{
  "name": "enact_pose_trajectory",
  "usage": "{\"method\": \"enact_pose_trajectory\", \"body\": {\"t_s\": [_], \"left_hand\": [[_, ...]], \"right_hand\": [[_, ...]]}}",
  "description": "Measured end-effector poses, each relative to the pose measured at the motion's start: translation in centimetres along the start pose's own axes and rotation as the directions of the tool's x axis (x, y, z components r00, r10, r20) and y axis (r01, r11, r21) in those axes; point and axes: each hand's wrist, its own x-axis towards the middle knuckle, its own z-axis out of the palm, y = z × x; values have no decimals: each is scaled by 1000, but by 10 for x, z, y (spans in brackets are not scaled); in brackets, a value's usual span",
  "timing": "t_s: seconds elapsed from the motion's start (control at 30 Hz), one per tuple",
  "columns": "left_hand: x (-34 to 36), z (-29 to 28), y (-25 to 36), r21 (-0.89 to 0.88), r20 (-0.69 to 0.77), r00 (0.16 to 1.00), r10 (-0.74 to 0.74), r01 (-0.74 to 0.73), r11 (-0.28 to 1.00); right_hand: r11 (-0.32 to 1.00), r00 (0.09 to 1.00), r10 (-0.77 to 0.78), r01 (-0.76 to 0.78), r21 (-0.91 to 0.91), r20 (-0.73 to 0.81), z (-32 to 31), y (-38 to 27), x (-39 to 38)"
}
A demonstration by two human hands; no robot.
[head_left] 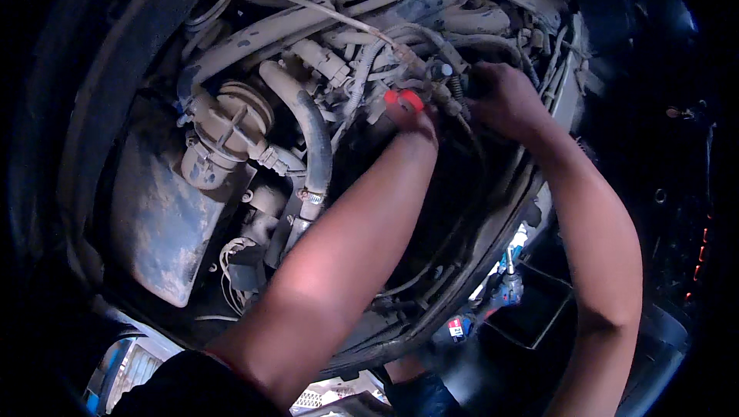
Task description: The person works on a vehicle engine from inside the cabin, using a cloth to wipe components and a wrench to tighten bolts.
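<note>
Both my arms reach into a dusty engine bay. My left hand [414, 118] is low among the hoses, its fingers mostly hidden, beside a bright red curved piece [404, 99] whose kind I cannot make out. To the right, my right hand [504, 101] is bent inward with curled fingers against a ribbed hose [456, 88] and fittings. What its fingertips grip is hidden. A small white-topped part [446, 70] lies between the hands. Left of them, a thick curved hose [312, 136] runs down to a metal clamp [311, 196].
A dusty round-capped housing [231, 121] sits on the left, above a large dark box-shaped cover [165, 209]. Thin pipes and cables [315, 9] cross the far side. The bay's rim [462, 278] curves along the near right. Beyond it lies a red-and-blue tool [504, 294].
</note>
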Motion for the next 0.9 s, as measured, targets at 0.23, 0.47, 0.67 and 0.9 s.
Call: {"method": "enact_pose_trajectory", "body": {"t_s": [0.23, 0.47, 0.67, 0.9], "left_hand": [[1, 10, -5, -134, 4, 996, 91, -90, 987], [33, 2, -45, -168, 0, 958, 288, -284, 944], [66, -21, -52, 635, 343, 749, 567, -630, 448], [20, -10, -18, 245, 170, 982, 78, -118, 962]], "right_hand": [[990, 994, 107, -105, -95, 8, 3, -14, -1], [947, 952, 124, -198, -253, -281, 28, -16, 0], [967, 959, 75, -137, -214, -274, 31, -7, 11], [991, 989, 126, -129, -38, -71, 4, -7, 26]]}}
